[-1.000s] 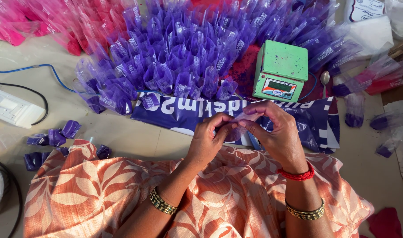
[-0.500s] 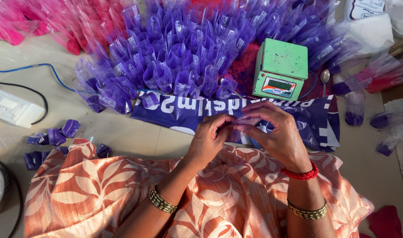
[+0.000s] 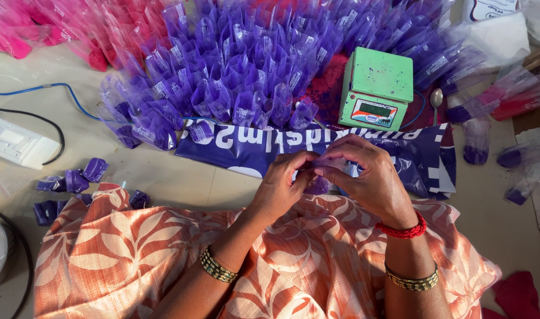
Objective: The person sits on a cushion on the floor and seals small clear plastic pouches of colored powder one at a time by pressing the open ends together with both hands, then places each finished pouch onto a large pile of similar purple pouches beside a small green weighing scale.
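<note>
Head view, looking down. Both hands met at frame centre, above the lap. Left hand (image 3: pixel 280 184) and right hand (image 3: pixel 370 180) pinched 1 small purple packet (image 3: pixel 322 177) between thumbs and fingertips; most of it was hidden by the fingers, so its fill and seal could not be read. Grip: both hands closed on the packet, fingertips touching across it, probably so the thin film stayed taut while being worked.

Packet position: at centre, just above the near edge of the blue printed sheet (image 3: pixel 252 150), over the orange leaf-print cloth (image 3: pixel 134 254) covering the lap.

Surroundings, by clock face from the hands:
- 12 o'clock: large heap of filled purple pouches (image 3: pixel 240 71), standing mouths-up and leaning on each other (likely so the powder stayed in).
- 1 o'clock: green weighing scale (image 3: pixel 377 88), near the hands, within easy reach; a spoon (image 3: pixel 436 100) lay just beside it at its right.
- 10 o'clock, far: pink pouches (image 3: pixel 57 29).
- 9 o'clock: 5 or so folded purple packets (image 3: pixel 75 180) lying loose on the table (image 3: pixel 181 180), apart from the heap.
- 9 o'clock, far: white plug strip (image 3: pixel 16 142) with blue and black cables.
- 3 o'clock: a few part-filled clear pouches (image 3: pixel 512 159).

Wrists carried bangles; the right also a red thread band (image 3: pixel 403 230).
</note>
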